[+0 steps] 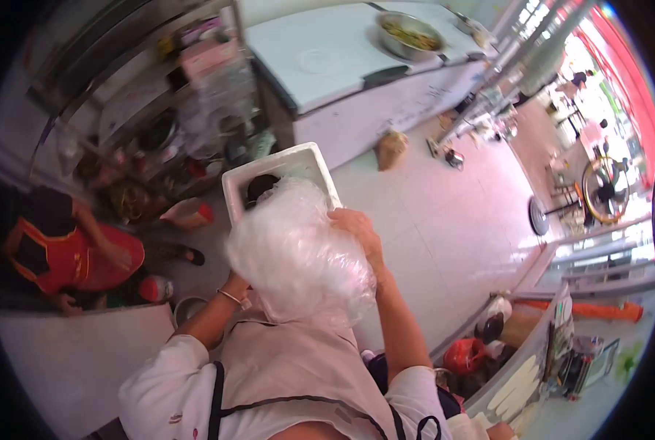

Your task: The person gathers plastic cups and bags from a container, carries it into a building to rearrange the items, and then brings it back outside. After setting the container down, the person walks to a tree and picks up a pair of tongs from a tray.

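A white foam box (316, 158) is in front of my body, its far rim and part of its inside showing. A dark round thing (261, 188) sits in it, partly covered. A big crumpled bundle of clear plastic bags (298, 249) bulges over the near part of the box and hides much of it. My right hand (355, 229) is closed at the box's right edge, its fingers curled at the rim beside the plastic. My left hand (238, 283) is at the left side, below the bundle; its fingers are hidden behind the plastic.
A person in a red apron (111, 257) is at the left by a white surface (85, 352). Ahead stands a white counter (327, 62) with a metal bowl of food (410, 37). A bag (392, 149) lies on the tiled floor. A fan (605, 189) stands at right.
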{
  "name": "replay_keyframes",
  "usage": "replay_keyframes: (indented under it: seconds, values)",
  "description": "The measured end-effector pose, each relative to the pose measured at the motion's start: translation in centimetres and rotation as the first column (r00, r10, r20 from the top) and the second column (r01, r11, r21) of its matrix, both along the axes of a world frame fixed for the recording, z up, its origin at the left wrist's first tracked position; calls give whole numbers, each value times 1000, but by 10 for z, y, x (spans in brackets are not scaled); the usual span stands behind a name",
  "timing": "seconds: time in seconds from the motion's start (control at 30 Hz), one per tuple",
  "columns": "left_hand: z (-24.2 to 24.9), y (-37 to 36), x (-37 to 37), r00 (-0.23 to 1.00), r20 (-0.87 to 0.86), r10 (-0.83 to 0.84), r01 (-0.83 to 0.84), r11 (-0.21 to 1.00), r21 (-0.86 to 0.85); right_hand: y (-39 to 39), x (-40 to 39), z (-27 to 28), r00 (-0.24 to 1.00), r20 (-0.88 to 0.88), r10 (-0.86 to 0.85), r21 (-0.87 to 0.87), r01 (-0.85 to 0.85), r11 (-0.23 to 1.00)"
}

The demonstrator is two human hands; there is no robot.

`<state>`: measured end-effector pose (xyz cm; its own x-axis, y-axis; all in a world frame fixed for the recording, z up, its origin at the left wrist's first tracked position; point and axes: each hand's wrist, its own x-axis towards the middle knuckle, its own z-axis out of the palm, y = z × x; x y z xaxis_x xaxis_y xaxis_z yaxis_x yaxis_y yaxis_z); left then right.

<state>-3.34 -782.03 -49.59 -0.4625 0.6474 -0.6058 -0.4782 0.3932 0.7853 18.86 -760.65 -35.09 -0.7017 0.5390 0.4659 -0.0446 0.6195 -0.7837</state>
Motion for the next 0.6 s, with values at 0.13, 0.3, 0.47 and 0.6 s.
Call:
replay_keyframes:
  seconds: [0.13, 0.3, 0.47, 0.6]
  values:
    - [4, 121, 93, 984, -35, -173, 174, 984, 36, 90, 121, 7, 812, 524, -257, 455, -12, 890]
    - [-4, 276, 192, 933, -34, -359, 360, 924, 129, 206, 243, -19, 696, 579, -426, 523, 83, 848]
    - [-21, 473, 295, 835, -63, -546, 543, 803, 246, 347, 360, -43, 432, 467, -771, 677, 387, 626]
    - [-12, 630, 383, 753, -120, -647, 645, 689, 330, 480, 452, -50, 272, 539, -797, 628, 501, 596]
